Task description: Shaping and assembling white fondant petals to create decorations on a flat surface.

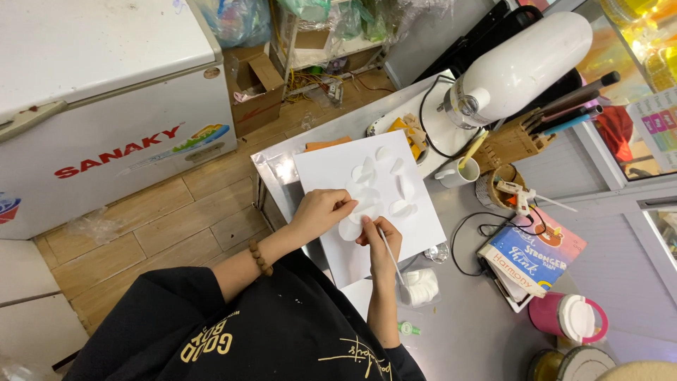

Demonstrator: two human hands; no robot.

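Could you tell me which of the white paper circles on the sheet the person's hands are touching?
The lowest circle, at the sheet's near edge: the left hand and right hand both pinch it, while the others lie untouched farther up.

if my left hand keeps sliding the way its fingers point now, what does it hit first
Your left hand points right across the white sheet. First in line are the white paper petals at its fingertips, which it seems to touch already, then very soon your right hand holding the thin stick. Depth is hard to judge.

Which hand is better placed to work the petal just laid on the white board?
Probably right hand: it holds a thin stick at the paper petals. Left hand is busy pinning a petal to the white board.
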